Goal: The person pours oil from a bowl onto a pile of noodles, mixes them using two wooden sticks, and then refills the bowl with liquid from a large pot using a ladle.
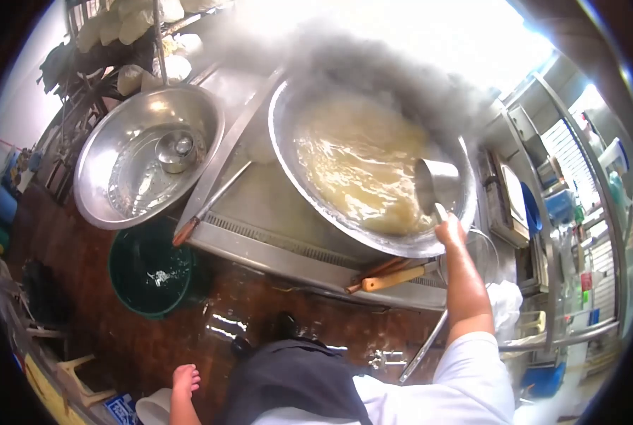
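The right hand [449,230] is closed around the handle of a metal ladle [435,185], its cup tipped over the near rim of the steaming wok [330,212] full of pale noodles [359,163]. The left hand [186,379] hangs low, fingers loosely curled and empty (near a white bucket [153,409]).

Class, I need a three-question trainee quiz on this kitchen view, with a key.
1. True or false: the right hand holds the metal scoop over the steaming wok.
2. What sits inside the second wok: A a small metal pot, B a kettle, C a fish?
3. What colour is the bucket on the floor?

Key: 1 true. 2 A, the small metal pot. 3 green.
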Available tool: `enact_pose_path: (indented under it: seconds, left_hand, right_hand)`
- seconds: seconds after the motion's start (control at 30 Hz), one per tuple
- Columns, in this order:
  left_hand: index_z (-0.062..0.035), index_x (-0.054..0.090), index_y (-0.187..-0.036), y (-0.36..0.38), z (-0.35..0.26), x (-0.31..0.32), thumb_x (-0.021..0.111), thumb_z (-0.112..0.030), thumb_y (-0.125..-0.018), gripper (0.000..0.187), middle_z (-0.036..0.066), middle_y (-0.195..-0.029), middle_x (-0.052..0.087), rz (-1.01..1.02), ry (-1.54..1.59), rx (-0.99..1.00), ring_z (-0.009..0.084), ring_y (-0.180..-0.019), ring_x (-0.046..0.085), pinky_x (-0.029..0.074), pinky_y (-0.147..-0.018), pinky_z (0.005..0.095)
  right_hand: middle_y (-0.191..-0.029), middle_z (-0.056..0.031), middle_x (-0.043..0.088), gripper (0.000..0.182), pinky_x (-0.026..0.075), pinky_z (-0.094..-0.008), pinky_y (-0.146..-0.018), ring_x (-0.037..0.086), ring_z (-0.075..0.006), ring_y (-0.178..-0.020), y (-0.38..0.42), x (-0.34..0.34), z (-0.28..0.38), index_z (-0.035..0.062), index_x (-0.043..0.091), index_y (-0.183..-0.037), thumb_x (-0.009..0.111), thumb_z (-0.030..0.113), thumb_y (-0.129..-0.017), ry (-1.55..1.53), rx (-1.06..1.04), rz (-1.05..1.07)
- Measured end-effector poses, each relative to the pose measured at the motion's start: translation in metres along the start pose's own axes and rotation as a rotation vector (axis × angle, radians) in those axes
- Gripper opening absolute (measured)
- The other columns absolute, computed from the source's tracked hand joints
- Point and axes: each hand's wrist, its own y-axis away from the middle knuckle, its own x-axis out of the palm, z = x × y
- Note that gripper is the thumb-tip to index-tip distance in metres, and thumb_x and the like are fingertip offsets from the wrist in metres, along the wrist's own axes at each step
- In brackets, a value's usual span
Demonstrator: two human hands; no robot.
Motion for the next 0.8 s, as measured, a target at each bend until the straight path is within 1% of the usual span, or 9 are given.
enact_pose_path:
  seconds: [0.07,0.13,0.2,0.27,0.33,0.4,0.47,0.57,0.8]
  left_hand:
    - [-0.0128,0.061,-0.110,0.001,-0.007,0.009,0.062,-0.022,-0.092,0.020,-0.002,-0.075,0.057,0.010,-0.011,-0.004,0.0106,-0.057,0.052,0.039,-0.045,0.0266]
    - [-0.0131,0.061,-0.111,0.003,-0.007,0.016,0.063,-0.023,-0.092,0.022,-0.002,-0.075,0.057,-0.001,-0.039,-0.012,0.0102,-0.059,0.054,0.041,-0.046,0.0268]
    - [-0.0128,0.061,-0.112,0.004,-0.005,0.024,0.063,-0.025,-0.091,0.024,-0.001,-0.079,0.058,0.006,-0.071,-0.032,0.0117,-0.062,0.055,0.043,-0.049,0.0282]
    - [-0.0126,0.061,-0.113,0.004,-0.001,0.031,0.064,-0.026,-0.091,0.026,0.000,-0.081,0.059,-0.003,-0.081,-0.049,0.0127,-0.062,0.056,0.044,-0.050,0.0292]
    - [-0.0124,0.061,-0.114,0.005,0.003,0.037,0.064,-0.027,-0.091,0.027,0.001,-0.083,0.060,-0.013,-0.084,-0.061,0.0137,-0.063,0.056,0.045,-0.051,0.0303]
    - [-0.0124,0.061,-0.116,0.003,0.008,0.040,0.064,-0.027,-0.091,0.029,0.003,-0.087,0.062,-0.016,-0.087,-0.076,0.0153,-0.065,0.058,0.046,-0.053,0.0325]
    - [-0.0129,0.061,-0.118,0.002,0.011,0.039,0.064,-0.028,-0.091,0.031,0.002,-0.088,0.063,-0.024,-0.089,-0.063,0.0155,-0.068,0.059,0.048,-0.057,0.0345]
    - [-0.0135,0.061,-0.119,-0.003,0.022,0.034,0.065,-0.028,-0.091,0.031,0.001,-0.087,0.064,-0.016,-0.048,-0.081,0.0162,-0.069,0.060,0.050,-0.061,0.0373]
    - [-0.0126,0.060,-0.118,-0.008,0.047,0.005,0.065,-0.030,-0.091,0.032,0.003,-0.089,0.064,-0.030,-0.061,-0.134,0.0188,-0.073,0.060,0.050,-0.066,0.0419]
  right_hand:
    - [-0.116,-0.0196,0.068,0.037,0.051,-0.0471,-0.093,0.064,-0.0358,-0.112,-0.027,0.005,-0.037,0.0082,0.061,-0.120,0.062,0.020,-0.085,0.115,0.073,-0.020]
    - [-0.124,-0.0201,0.065,0.054,0.050,-0.0455,-0.096,0.064,-0.0342,-0.113,-0.041,0.007,-0.052,0.0070,0.053,-0.134,0.065,0.021,-0.082,0.196,0.139,0.043]
    - [-0.114,-0.0206,0.069,0.045,0.053,-0.0444,-0.089,0.068,-0.0334,-0.106,-0.038,0.021,-0.053,0.0055,0.060,-0.126,0.063,0.016,-0.082,0.188,0.098,-0.011]
    - [-0.090,-0.0186,0.072,0.029,0.057,-0.0424,-0.072,0.073,-0.0308,-0.082,-0.040,0.035,-0.043,0.0018,0.068,-0.107,0.062,0.014,-0.081,0.061,0.088,0.248]
    - [-0.069,-0.0140,0.068,0.020,0.054,-0.0385,-0.055,0.068,-0.0248,-0.059,-0.032,0.049,-0.013,-0.0015,0.068,-0.089,0.066,0.016,-0.079,-0.037,0.043,0.428]
    - [-0.070,-0.0141,0.068,0.023,0.053,-0.0355,-0.053,0.066,-0.0204,-0.057,-0.012,0.030,0.033,-0.0047,0.066,-0.092,0.067,0.013,-0.078,-0.048,0.002,0.627]
    - [-0.059,-0.0053,0.054,0.018,0.040,-0.0337,-0.040,0.053,-0.0163,-0.047,-0.014,0.050,0.038,0.0036,0.057,-0.072,0.070,0.012,-0.081,-0.428,0.029,0.768]
    - [-0.065,-0.0024,0.054,0.012,0.033,-0.0285,-0.038,0.050,-0.0124,-0.047,0.012,0.029,0.058,0.0062,0.057,-0.081,0.069,0.008,-0.083,-0.638,0.095,0.871]
    - [-0.066,0.0012,0.054,0.014,0.037,-0.0261,-0.042,0.051,-0.0092,-0.049,0.079,-0.003,0.087,0.0098,0.057,-0.085,0.070,0.013,-0.085,-0.851,0.063,0.896]
